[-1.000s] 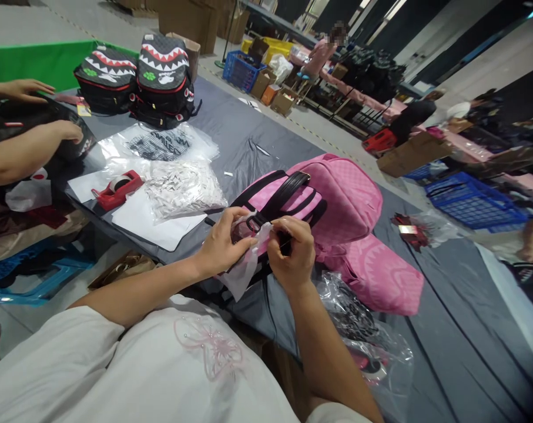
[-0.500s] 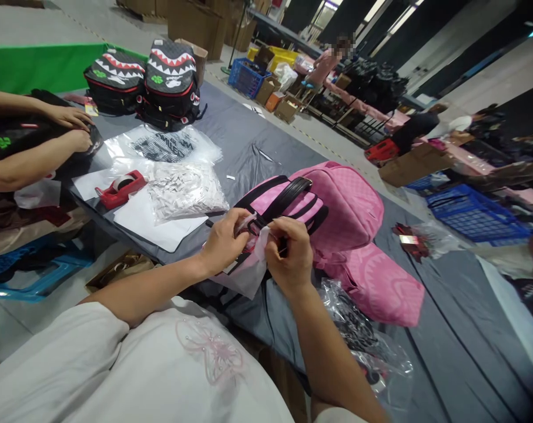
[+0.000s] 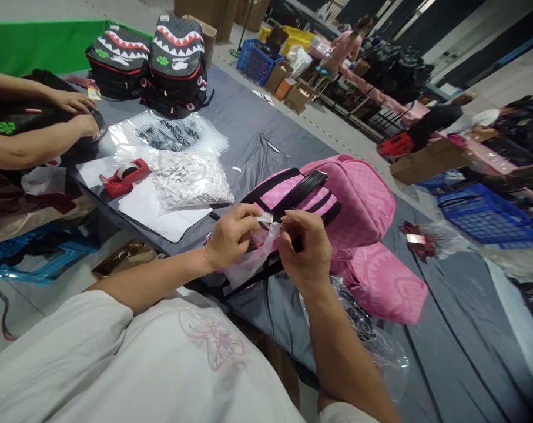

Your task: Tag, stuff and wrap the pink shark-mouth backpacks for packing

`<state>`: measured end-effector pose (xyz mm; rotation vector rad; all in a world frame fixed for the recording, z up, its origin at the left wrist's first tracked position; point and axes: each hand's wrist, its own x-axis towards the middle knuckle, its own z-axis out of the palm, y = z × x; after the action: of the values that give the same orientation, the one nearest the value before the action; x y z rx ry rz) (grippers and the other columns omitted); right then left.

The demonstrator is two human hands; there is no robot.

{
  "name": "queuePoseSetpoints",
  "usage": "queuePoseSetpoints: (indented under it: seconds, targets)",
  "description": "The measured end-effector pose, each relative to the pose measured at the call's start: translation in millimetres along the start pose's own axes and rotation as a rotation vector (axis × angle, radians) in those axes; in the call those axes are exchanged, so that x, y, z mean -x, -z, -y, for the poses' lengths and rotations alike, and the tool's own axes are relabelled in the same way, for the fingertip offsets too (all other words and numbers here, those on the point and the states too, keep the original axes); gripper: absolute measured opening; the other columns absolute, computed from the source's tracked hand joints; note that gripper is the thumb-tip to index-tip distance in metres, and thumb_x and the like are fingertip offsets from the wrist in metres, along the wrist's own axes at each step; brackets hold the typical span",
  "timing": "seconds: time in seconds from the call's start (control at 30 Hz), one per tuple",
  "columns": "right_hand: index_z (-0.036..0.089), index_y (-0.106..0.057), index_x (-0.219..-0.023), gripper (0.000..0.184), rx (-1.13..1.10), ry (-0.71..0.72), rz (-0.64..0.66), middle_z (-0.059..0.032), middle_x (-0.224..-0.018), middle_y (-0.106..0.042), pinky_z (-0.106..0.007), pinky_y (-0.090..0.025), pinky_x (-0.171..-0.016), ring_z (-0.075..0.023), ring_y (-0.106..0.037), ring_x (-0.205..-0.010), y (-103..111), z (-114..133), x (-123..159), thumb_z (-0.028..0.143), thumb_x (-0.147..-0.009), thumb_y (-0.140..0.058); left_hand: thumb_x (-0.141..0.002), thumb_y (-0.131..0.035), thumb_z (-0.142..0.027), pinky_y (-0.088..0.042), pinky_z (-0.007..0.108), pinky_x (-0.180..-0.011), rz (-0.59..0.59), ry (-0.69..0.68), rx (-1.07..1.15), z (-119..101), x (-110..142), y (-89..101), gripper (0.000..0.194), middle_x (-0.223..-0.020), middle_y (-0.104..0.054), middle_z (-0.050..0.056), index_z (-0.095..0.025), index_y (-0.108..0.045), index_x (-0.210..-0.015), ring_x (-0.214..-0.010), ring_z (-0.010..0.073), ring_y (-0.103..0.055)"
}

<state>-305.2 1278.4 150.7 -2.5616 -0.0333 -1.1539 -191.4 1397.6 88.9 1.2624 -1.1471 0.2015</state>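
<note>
A pink checked backpack (image 3: 363,202) lies on its side in front of me, its black straps and handle (image 3: 302,191) toward my hands. Beside its straps, my left hand (image 3: 231,238) pinches the edge of a thin white translucent sheet (image 3: 248,269). My right hand (image 3: 305,249) has thumb and forefinger together at the same sheet's upper right edge. Whatever small part lies between those fingertips is hidden. Below the backpack, a pink flap with an embossed tooth pattern (image 3: 387,285) spreads over the grey table cover.
Left of my hands are a bag of small white pieces (image 3: 193,182), a red tape dispenser (image 3: 127,176) and printed plastic bags (image 3: 169,132). A co-worker's hands (image 3: 79,111) rest on a black bag. Black shark-mouth backpacks (image 3: 176,64) stand behind. Red tags (image 3: 418,241) lie right.
My hands have moved slightly apart, drawing the white sheet's upper edge between them. The whole view has shifted a little. The co-worker's hands stay on the black bag.
</note>
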Motion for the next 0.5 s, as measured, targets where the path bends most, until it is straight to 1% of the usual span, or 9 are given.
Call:
queuePoseSetpoints:
  seconds: [0.07, 0.1, 0.13, 0.17, 0.23, 0.27, 0.33, 0.4, 0.5]
  targets:
    - [0.027, -0.055, -0.123, 0.046, 0.014, 0.014, -0.010, -0.0039, -0.104, -0.061, -0.026, -0.052, -0.063, -0.0153, -0.062, -0.085, 0, 1, 2, 0.002, -0.084, -0.055, -0.078, -0.046, 0.002, -0.051, 0.033, -0.092, 0.026, 0.053, 0.022, -7, 2, 1.2, 0.027, -0.112, -0.060, 0.009, -0.019, -0.061, -0.088, -0.108, 0.0182, -0.060]
    - [0.027, -0.055, -0.123, 0.047, 0.018, 0.016, -0.014, -0.0040, -0.104, -0.061, -0.026, -0.052, -0.063, -0.0153, -0.062, -0.085, -1, 1, 2, 0.002, -0.083, -0.055, -0.080, -0.050, -0.001, -0.050, 0.035, -0.095, 0.030, 0.083, 0.025, -10, 3, 1.1, 0.024, -0.114, -0.058, 0.009, -0.019, -0.061, -0.092, -0.111, 0.0194, -0.059]
    - [0.027, -0.055, -0.123, 0.048, 0.017, 0.013, -0.016, -0.0040, -0.104, -0.061, -0.026, -0.053, -0.063, -0.0151, -0.062, -0.085, -1, 1, 2, 0.001, -0.083, -0.055, -0.081, -0.057, -0.007, -0.050, 0.038, -0.098, 0.033, 0.110, 0.018, -14, 5, 0.3, 0.020, -0.117, -0.057, 0.010, -0.019, -0.061, -0.097, -0.115, 0.0212, -0.058]
    - [0.027, -0.055, -0.123, 0.048, 0.012, 0.008, -0.017, -0.0040, -0.104, -0.061, -0.026, -0.053, -0.064, -0.0150, -0.062, -0.085, -2, 1, 2, 0.001, -0.083, -0.054, -0.081, -0.065, -0.015, -0.049, 0.041, -0.101, 0.030, 0.131, 0.003, -17, 6, -1.1, 0.020, -0.120, -0.056, 0.012, -0.019, -0.060, -0.100, -0.118, 0.0235, -0.056]
    - [0.027, -0.055, -0.123, 0.049, 0.001, -0.003, -0.013, -0.0039, -0.105, -0.061, -0.026, -0.053, -0.064, -0.0147, -0.062, -0.085, -2, 1, 1, 0.001, -0.083, -0.054, -0.076, -0.079, -0.028, -0.048, 0.045, -0.103, 0.016, 0.170, -0.027, -21, 9, -5.0, 0.033, -0.122, -0.054, 0.013, -0.019, -0.059, -0.101, -0.122, 0.0271, -0.054]
    - [0.027, -0.055, -0.123, 0.049, 0.000, -0.005, -0.009, -0.0037, -0.105, -0.061, -0.026, -0.053, -0.064, -0.0147, -0.062, -0.086, -1, 1, 0, 0.001, -0.083, -0.054, -0.074, -0.082, -0.031, -0.047, 0.045, -0.103, 0.013, 0.183, -0.031, -22, 10, -7.0, 0.035, -0.123, -0.054, 0.013, -0.019, -0.059, -0.098, -0.123, 0.0277, -0.053]
    - [0.028, -0.055, -0.123, 0.048, 0.003, -0.010, -0.002, -0.0034, -0.105, -0.062, -0.026, -0.053, -0.064, -0.0147, -0.063, -0.086, 0, 0, -1, 0.001, -0.083, -0.054, -0.077, -0.080, -0.027, -0.047, 0.045, -0.105, 0.016, 0.193, -0.025, -22, 11, -9.9, 0.026, -0.123, -0.054, 0.013, -0.020, -0.060, -0.091, -0.123, 0.0268, -0.054]
    - [0.027, -0.055, -0.122, 0.047, 0.000, -0.012, 0.005, -0.0034, -0.105, -0.061, -0.026, -0.053, -0.064, -0.0144, -0.063, -0.084, 1, 0, -2, 0.001, -0.083, -0.054, -0.082, -0.072, -0.020, -0.046, 0.044, -0.106, 0.019, 0.193, -0.002, -21, 11, -9.5, 0.012, -0.125, -0.055, 0.012, -0.020, -0.061, -0.085, -0.123, 0.0247, -0.054]
    - [0.027, -0.055, -0.122, 0.045, -0.015, -0.019, 0.002, -0.0035, -0.104, -0.061, -0.027, -0.053, -0.064, -0.0144, -0.062, -0.083, 1, 1, -2, 0.002, -0.084, -0.054, -0.089, -0.062, -0.016, -0.045, 0.042, -0.106, 0.005, 0.236, 0.050, -18, 8, -2.4, 0.006, -0.123, -0.057, 0.011, -0.019, -0.061, -0.084, -0.121, 0.0221, -0.056]
